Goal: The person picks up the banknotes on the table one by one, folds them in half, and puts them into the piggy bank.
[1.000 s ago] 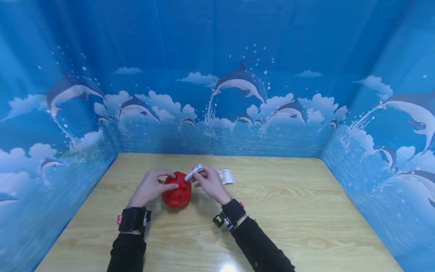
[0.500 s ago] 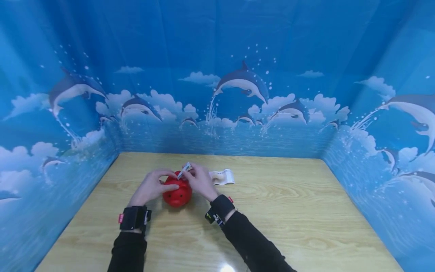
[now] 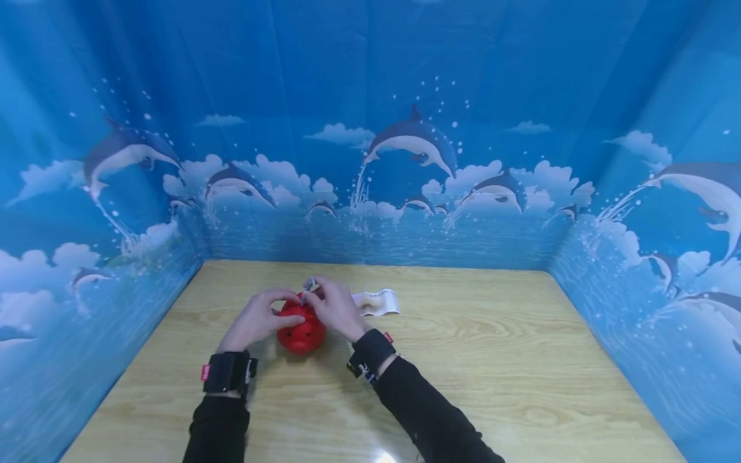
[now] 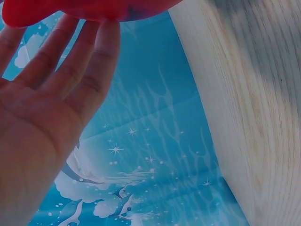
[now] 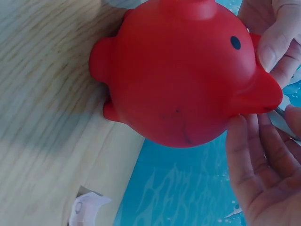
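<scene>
A round red piggy bank (image 3: pixel 301 339) stands on the table, its snout toward me. My left hand (image 3: pixel 253 321) holds it from the left, with the thumb across the top; in the left wrist view, fingers (image 4: pixel 96 70) reach up to its red underside. Between finger and thumb, my right hand (image 3: pixel 338 310) pinches a folded banknote (image 3: pixel 311 283) at the top of the piggy bank. Only a grey-white strip of the folded banknote (image 5: pixel 282 123) shows beside the ear in the right wrist view. The slot itself is hidden by my hands.
Another banknote (image 3: pixel 379 302), pale and slightly curled, lies on the wooden table (image 3: pixel 492 360) just right of my right hand. A blue dolphin-print curtain (image 3: pixel 370 238) rises along the table's back and both sides.
My right hand has moved left from the piggy bank's side to its top, and less of the folded banknote shows. The left hand has stayed in place, and more of the loose banknote is visible.
</scene>
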{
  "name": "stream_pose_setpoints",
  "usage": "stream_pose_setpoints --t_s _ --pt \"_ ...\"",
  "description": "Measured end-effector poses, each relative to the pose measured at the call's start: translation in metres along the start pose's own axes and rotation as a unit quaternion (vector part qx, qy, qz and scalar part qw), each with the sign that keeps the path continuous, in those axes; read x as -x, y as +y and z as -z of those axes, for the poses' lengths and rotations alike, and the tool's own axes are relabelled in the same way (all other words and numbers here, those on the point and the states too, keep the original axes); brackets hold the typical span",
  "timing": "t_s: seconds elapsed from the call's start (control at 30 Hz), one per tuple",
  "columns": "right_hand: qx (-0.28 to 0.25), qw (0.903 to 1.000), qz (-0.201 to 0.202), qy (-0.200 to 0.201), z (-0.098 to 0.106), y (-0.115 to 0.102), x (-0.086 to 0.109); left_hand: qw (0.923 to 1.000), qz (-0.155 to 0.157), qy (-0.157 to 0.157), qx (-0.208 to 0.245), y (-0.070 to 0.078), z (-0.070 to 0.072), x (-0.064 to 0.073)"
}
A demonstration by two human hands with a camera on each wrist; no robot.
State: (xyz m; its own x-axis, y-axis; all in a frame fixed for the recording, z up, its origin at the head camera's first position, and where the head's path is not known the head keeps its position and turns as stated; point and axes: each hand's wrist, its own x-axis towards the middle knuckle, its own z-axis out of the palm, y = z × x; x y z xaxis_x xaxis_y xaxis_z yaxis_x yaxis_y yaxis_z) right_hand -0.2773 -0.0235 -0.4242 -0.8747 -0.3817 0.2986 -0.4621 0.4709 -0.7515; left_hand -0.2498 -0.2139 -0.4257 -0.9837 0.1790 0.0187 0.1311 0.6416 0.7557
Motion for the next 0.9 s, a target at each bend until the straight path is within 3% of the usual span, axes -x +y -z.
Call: stream_pose_setpoints --t_s 0.4,0.9 --pt "0.101 0.9939 0.043 0.009 -0.0018 -0.0037 -0.0043 0.9998 -0.015 -0.003 -0.01 0.0003 0.0 0.0012" --pt "0.105 0.9932 0.039 -0.032 0.0014 -0.0055 -0.0067 0.9999 -0.007 -0.001 -0.011 0.0017 0.0004 0.0017"
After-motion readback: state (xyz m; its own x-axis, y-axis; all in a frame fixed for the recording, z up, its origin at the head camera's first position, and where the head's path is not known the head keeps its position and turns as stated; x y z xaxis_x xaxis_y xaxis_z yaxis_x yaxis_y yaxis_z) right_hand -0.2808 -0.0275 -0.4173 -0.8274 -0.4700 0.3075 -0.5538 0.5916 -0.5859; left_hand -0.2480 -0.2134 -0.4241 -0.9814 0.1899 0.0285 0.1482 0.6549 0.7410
